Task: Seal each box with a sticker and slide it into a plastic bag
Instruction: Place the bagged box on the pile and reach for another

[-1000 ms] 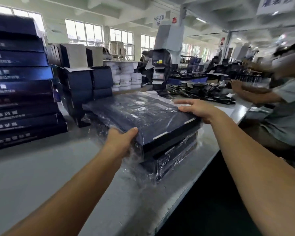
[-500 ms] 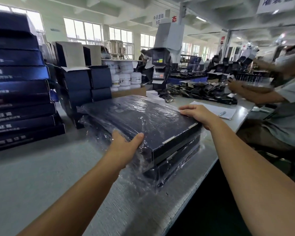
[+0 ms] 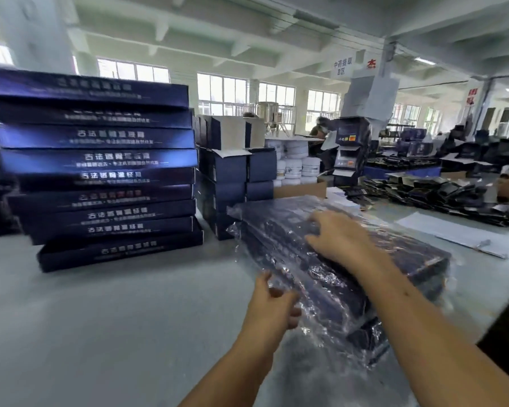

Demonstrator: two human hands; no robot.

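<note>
This box (image 3: pixel 415 257) is already inside its plastic bag (image 3: pixel 243 227), on the desk (image 3: pixel 100 318) just right of the tall stack (image 3: pixel 100 171). My right hand (image 3: pixel 341 239) rests on top with fingers spread. My left hand (image 3: pixel 274 306) touches the bag's near edge, loosely curled, grip unclear. Next, I judge, a fresh box from the stack needs its sticker.

Pale grey work surface (image 3: pixel 100 333), stacked white plastic jars (image 3: pixel 299 168), brown cardboard carton (image 3: pixel 300 189), heap of black foil pouches (image 3: pixel 441 192), white paper sheet (image 3: pixel 441 230) under a pen (image 3: pixel 484 243).
</note>
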